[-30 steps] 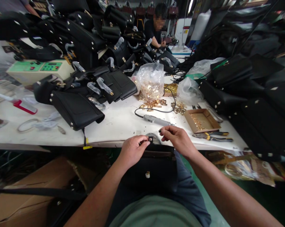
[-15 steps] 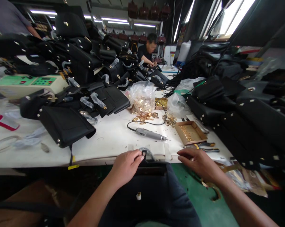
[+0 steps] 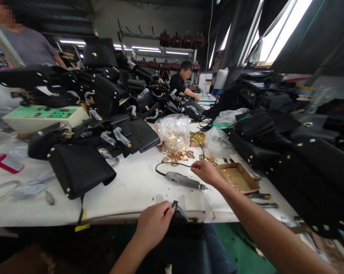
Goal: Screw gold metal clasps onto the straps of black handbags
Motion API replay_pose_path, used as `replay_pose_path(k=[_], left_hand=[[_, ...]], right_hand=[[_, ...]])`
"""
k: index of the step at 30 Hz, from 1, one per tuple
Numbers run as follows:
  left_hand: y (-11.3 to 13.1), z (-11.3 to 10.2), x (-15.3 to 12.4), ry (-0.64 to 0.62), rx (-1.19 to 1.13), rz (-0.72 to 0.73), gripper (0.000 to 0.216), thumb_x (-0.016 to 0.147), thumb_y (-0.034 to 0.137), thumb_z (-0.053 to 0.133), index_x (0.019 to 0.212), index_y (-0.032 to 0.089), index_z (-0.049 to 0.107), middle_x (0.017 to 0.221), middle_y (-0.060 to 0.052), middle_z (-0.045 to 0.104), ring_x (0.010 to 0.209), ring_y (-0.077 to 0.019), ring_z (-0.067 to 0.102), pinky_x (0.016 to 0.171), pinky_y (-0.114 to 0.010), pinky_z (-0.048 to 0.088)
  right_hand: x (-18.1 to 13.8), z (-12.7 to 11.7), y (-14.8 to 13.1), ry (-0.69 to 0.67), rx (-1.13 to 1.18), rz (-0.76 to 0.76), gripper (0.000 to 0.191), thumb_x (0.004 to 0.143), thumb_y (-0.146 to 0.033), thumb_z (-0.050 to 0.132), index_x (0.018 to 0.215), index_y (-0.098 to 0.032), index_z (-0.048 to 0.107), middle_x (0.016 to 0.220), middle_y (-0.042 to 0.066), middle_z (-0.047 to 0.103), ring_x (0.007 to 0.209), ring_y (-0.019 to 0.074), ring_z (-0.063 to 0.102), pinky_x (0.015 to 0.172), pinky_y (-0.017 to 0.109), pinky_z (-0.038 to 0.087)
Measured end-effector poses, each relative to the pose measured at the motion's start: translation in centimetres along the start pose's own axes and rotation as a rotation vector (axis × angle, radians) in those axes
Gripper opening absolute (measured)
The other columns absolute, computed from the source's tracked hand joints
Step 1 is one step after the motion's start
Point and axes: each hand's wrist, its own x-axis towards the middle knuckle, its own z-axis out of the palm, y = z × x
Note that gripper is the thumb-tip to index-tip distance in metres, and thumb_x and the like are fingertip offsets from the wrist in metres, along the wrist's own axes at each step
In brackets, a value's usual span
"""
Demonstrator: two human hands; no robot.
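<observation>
My left hand (image 3: 157, 222) pinches the end of a black strap (image 3: 175, 205) between thumb and fingers, at the table's front edge. The strap belongs to a black bag (image 3: 186, 243) on my lap, partly hidden by my left arm. My right hand (image 3: 206, 172) is stretched over the table, fingers loosely bent and tips slightly apart, with nothing visible between them. Just below it lies a grey electric screwdriver (image 3: 184, 180) with a black cord. Gold metal fittings (image 3: 179, 156) are heaped just beyond my right fingertips.
A cardboard tray (image 3: 247, 176) with small gold parts stands right, pliers (image 3: 260, 196) in front of it. Behind are a plastic bag of fittings (image 3: 174, 133) and piled black bags (image 3: 80, 167). A green-topped machine (image 3: 46, 116) stands left. Two other people are farther back.
My right hand has moved up and left, from the table's front edge to above the screwdriver. The left hand keeps its pinch on the strap. The view has tilted upward.
</observation>
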Motion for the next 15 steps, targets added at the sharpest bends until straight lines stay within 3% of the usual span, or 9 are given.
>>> replay_pose_path(k=[3,7,15], left_hand=[[-0.3,1.1,0.2,0.029,0.032,0.015,0.031,0.103,0.034,0.038,0.082,0.023,0.058,0.079,-0.002,0.07,0.08,-0.0211,0.067,0.067,-0.03,0.03],[-0.8,1.0,-0.5,-0.059,-0.024,0.024,0.031,0.102,0.036,0.04,0.08,0.023,0.056,0.081,-0.003,0.071,0.077,-0.0206,0.066,0.067,-0.03,0.031],[-2.4,1.2,0.7,0.013,-0.126,0.086,0.036,0.104,0.042,0.036,0.08,0.023,0.055,0.081,-0.002,0.067,0.079,-0.0199,0.063,0.071,-0.03,0.036]], right_hand=[[3.2,1.1,0.8,0.008,-0.083,0.031,0.022,0.088,-0.026,0.065,0.103,-0.021,0.08,0.105,0.007,0.079,0.096,0.0235,0.07,0.083,0.03,0.048],[6.6,2.9,1.4,-0.004,-0.17,0.057,0.03,0.09,-0.031,0.066,0.116,-0.024,0.077,0.116,0.007,0.075,0.101,0.0246,0.068,0.081,0.03,0.047],[9.2,4.8,1.9,-0.055,-0.287,0.048,0.025,0.097,-0.036,0.057,0.107,-0.027,0.078,0.12,0.007,0.069,0.096,0.0213,0.065,0.073,0.028,0.043]])
